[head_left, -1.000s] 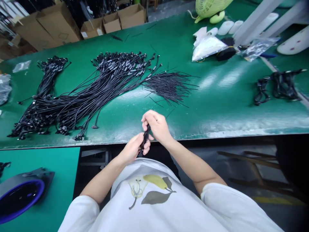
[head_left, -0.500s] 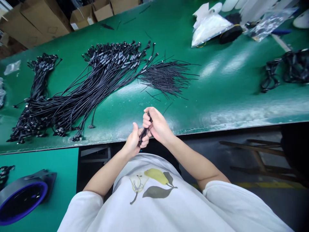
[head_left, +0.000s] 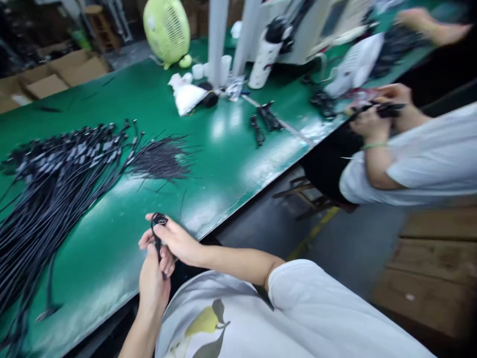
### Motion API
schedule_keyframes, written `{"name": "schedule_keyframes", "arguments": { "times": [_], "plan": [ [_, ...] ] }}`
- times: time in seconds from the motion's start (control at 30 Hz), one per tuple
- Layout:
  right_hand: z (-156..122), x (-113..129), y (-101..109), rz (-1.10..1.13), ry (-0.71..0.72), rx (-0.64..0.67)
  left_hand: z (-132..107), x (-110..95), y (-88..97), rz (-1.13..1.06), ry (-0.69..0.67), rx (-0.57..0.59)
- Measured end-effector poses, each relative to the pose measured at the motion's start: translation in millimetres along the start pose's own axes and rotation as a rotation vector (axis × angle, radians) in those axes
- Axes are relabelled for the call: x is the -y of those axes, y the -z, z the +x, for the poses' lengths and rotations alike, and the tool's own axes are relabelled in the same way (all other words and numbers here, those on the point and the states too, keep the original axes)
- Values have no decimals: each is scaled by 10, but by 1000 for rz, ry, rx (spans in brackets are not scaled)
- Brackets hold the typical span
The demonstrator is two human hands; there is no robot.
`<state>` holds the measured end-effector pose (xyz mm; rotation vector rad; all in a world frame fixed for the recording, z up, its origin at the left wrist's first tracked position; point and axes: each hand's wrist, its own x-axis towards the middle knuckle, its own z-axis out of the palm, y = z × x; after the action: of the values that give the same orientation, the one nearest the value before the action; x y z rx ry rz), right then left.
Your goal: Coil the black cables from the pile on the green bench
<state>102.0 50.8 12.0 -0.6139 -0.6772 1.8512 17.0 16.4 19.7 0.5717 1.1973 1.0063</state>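
While the green desk (head_left: pixel 219 159) extends across the view, a large pile of black cables (head_left: pixel 63 194) lies on its left part. Just beside this pile there is a smaller bunch of thin black strips (head_left: pixel 164 158). At the front edge of the desk, the left hand (head_left: pixel 152 273) and the right hand (head_left: pixel 179 242) are close together, and the fingers of both are grasping a folded black cable (head_left: pixel 157 244) between them.

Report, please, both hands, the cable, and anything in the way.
Left hand, right hand: both holding looped black cable. Cable near table edge. Thin black strands beyond, not touching hands.
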Motion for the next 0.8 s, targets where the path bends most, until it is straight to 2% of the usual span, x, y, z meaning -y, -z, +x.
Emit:
{"name": "schedule_keyframes", "arguments": {
  "times": [0.07,0.1,0.17,0.2,0.3,0.37,0.47,0.57,0.67,0.73,0.8],
  "plan": [
    [-23,153,244,-112,-37,-23,33,9,9,163,-27,89],
    [-35,300,409,-198,-23,-80,53,16,36,267,-50,130],
    [-51,726,817,-483,71,-292,95,34,130,486,-105,176],
    [-49,986,1050,-695,121,-432,117,46,191,585,-129,167],
    [21,1763,1772,-1510,270,-788,165,90,369,774,-151,66],
    [91,2146,2180,-1959,218,-906,175,132,451,810,-162,19],
    [154,2497,2594,-2125,154,-971,170,203,529,861,-187,47],
    [153,2769,2781,-2145,110,-999,145,239,602,906,-206,102],
    [138,2956,2742,-2170,66,-996,39,210,667,890,-246,85],
    [146,2923,2637,-2181,77,-994,-87,161,705,855,-278,58],
    [187,2748,2582,-2195,174,-1027,-198,89,764,827,-334,7]
  ]
}}
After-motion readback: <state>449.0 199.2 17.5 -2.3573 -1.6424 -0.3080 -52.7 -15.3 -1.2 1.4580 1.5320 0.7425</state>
